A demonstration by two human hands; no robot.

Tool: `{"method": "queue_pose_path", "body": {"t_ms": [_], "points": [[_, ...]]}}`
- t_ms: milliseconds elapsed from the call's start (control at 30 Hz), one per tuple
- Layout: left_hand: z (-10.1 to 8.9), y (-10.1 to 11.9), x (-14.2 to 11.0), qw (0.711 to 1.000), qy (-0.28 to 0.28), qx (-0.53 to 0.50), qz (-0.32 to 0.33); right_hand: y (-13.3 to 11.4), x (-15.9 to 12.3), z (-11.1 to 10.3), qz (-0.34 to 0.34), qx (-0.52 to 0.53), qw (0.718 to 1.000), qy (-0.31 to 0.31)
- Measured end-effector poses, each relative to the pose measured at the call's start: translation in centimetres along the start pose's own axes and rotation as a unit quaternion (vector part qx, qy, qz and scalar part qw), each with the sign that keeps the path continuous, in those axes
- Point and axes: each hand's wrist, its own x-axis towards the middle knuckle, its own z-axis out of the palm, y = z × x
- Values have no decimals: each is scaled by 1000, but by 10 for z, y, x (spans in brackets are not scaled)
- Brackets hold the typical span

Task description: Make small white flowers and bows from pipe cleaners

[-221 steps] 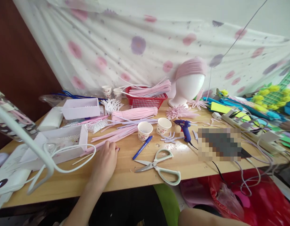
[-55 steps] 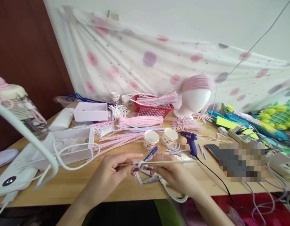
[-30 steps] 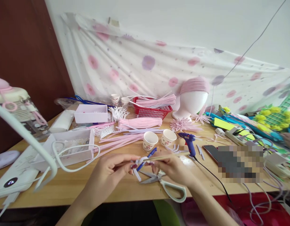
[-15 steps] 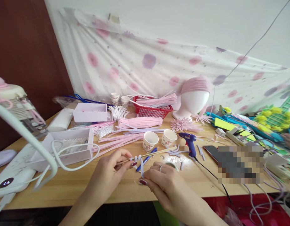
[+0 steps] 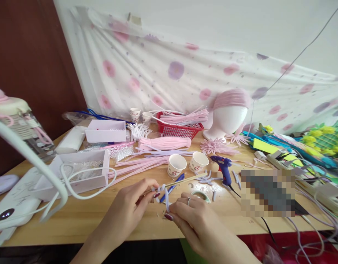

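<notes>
My left hand pinches a thin wooden stick that points away to the right. Around this stick, at my left fingertips, a lilac pipe cleaner is wound in a few turns. The strand hangs down from the stick to my right hand, whose closed fingers grip its lower end. Just beyond the hands lie a blue pen and a roll of pale green tape, partly covered by my right hand.
Two paper cups stand behind the hands. A blue glue gun with its cord is to the right, near cut lilac pieces. Farther back are pink pipe cleaners, a red basket and a foam head. White boxes sit left.
My left fingers have shifted on the stick and now cover more of the wound turns. My right hand still grips the strand, slightly lower. The whole view has moved a little.
</notes>
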Motion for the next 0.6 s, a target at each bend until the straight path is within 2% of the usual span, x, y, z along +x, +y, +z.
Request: {"method": "queue_pose_path", "body": {"t_ms": [167, 233, 400, 500, 600], "points": [[2, -5, -2, 996, -39, 33, 69, 1, -1, 2, -6, -34, 999, -18], [2, -7, -2, 995, -52, 47, 76, -1, -1, -2, -18, -61, 998, -20], [0, -1, -4, 991, -87, 57, 86, 0, 4, -29, -9, -79, 997, -24], [-5, 7, -6, 989, -113, 35, 88, 9, 10, -48, 1, -32, 999, -43], [-9, 13, -9, 989, -129, 26, 64, 26, 17, -61, -17, 51, 996, -71]]}}
